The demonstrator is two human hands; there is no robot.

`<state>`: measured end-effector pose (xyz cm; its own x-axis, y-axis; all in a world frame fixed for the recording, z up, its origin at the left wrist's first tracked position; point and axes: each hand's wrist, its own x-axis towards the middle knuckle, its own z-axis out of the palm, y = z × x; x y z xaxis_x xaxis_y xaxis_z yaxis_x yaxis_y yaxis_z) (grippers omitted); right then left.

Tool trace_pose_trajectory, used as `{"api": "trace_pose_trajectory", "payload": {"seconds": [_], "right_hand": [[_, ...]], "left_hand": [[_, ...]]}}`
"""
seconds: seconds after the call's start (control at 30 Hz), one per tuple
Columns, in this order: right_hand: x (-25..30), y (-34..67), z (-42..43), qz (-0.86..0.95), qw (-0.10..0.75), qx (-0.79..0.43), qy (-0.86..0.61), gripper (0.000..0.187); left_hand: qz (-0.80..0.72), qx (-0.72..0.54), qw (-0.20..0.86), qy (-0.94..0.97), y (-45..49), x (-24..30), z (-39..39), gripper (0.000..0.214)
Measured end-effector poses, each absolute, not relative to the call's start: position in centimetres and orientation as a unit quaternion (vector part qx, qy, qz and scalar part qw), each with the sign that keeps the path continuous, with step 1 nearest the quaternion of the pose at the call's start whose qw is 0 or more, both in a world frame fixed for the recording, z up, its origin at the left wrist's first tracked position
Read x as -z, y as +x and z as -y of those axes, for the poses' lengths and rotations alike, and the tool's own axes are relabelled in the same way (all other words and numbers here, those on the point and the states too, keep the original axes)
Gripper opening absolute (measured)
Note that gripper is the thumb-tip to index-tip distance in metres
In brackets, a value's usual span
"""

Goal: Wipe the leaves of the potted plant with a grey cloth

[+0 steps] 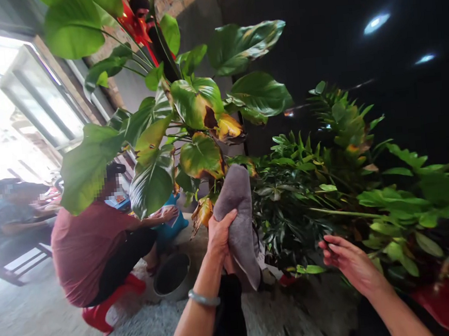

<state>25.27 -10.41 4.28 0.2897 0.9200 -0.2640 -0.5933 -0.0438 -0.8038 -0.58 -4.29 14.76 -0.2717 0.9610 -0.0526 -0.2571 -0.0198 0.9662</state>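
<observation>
My left hand is closed round a soft, grey-brown plush piece, long and slipper-shaped. The thumb presses on its near face, and the piece stands roughly upright in front of the leafy plant. A greenish bangle circles the left wrist. To the right, apart from the plush piece, my right hand has its thumb and fingertips drawn together. Something small and dark may be between them, but I cannot make it out. The nearest things to it are the green stems and leaves.
A tall broad-leaved plant with yellowing leaves rises ahead. Lower bushy plants spread right, against a dark wall. To the left, a person in a reddish shirt sits on a red stool beside a dark bucket. Another person sits farther left.
</observation>
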Motion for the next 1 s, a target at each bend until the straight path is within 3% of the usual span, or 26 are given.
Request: {"api": "trace_pose_trajectory", "payload": {"seconds": [0.23,0.33,0.43,0.5,0.67,0.77,0.83,1.0], "right_hand": [[-4.3,25.7,10.6,0.196,0.653,-0.577,-0.449,0.027],[-3.8,26.3,10.6,0.202,0.648,-0.579,-0.452,0.024],[-3.3,26.3,10.4,0.221,0.649,-0.581,-0.438,0.022],[-3.2,25.9,10.2,0.232,0.646,-0.590,-0.425,0.027],[-3.3,25.4,10.1,0.234,0.626,-0.617,-0.415,0.031],[-3.2,25.9,10.2,0.235,0.629,-0.612,-0.417,0.030],[-3.2,26.4,10.4,0.240,0.631,-0.603,-0.424,0.031],[-3.2,26.6,10.4,0.247,0.637,-0.595,-0.423,0.033]], "left_hand": [[-0.522,-0.392,0.640,0.405,-0.7,-7.2,10.8,0.031],[-0.514,-0.441,0.599,0.427,-2.2,-10.8,11.0,0.035],[-0.523,-0.578,0.478,0.405,-2.1,-15.1,7.5,0.039],[-0.508,-0.623,0.457,0.380,-1.0,-15.2,5.3,0.040],[-0.534,-0.444,0.622,0.363,1.4,-7.0,7.3,0.032],[-0.494,-0.356,0.692,0.388,-0.1,-5.5,10.5,0.033],[-0.496,-0.382,0.671,0.396,-1.5,-7.8,10.9,0.034],[-0.535,-0.581,0.527,0.314,-1.7,-13.7,6.3,0.032]]}}
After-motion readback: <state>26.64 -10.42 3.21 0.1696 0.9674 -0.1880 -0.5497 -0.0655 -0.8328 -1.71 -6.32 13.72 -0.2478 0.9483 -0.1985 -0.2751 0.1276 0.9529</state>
